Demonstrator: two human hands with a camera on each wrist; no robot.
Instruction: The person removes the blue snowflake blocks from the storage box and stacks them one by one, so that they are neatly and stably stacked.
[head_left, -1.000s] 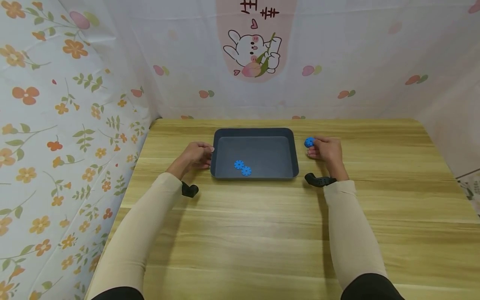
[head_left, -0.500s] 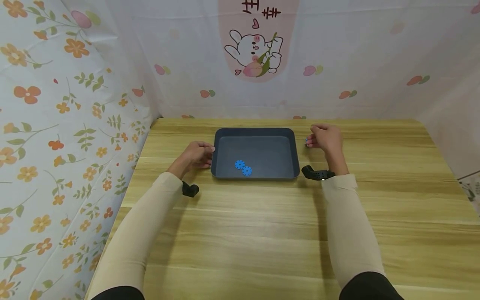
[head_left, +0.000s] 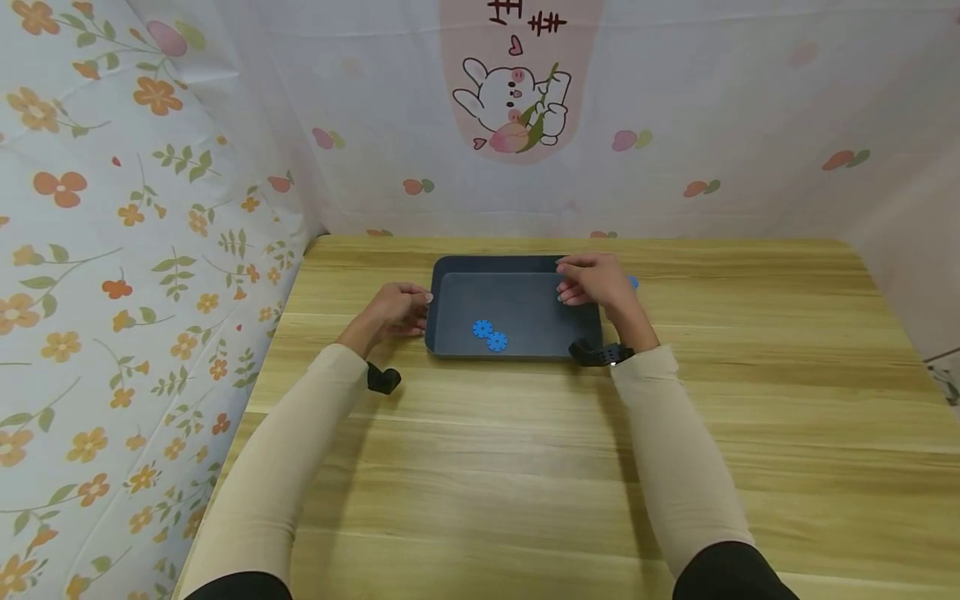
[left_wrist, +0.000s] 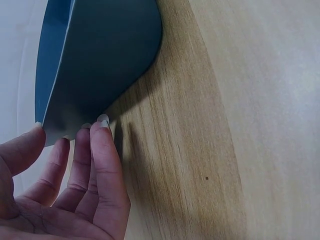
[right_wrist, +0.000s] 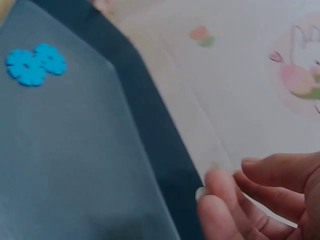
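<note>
A dark grey rectangular tray (head_left: 517, 304) lies on the wooden table. My left hand (head_left: 392, 310) holds its left end, thumb at the rim and fingertips against the outer wall in the left wrist view. Two blue notched discs (head_left: 489, 336), like snowflake building pieces, lie side by side near the tray's front edge. Above the tray's right end is my right hand (head_left: 596, 282), fingers loosely curled, with nothing visible between thumb and fingers in the right wrist view. Behind that wrist, a bit of blue (head_left: 634, 282) shows on the table, mostly hidden by the hand.
The wooden table (head_left: 495, 467) reaches back to a white cloth (head_left: 675, 100) printed with fruit and a rabbit. A floral cloth (head_left: 127, 333) hangs along the left side. Black wrist mounts (head_left: 384, 378) stick out from both wrists.
My right hand has left the blue piece to the tray's right and moved left over the tray's right end. The left hand, tray and two discs inside stay put.
</note>
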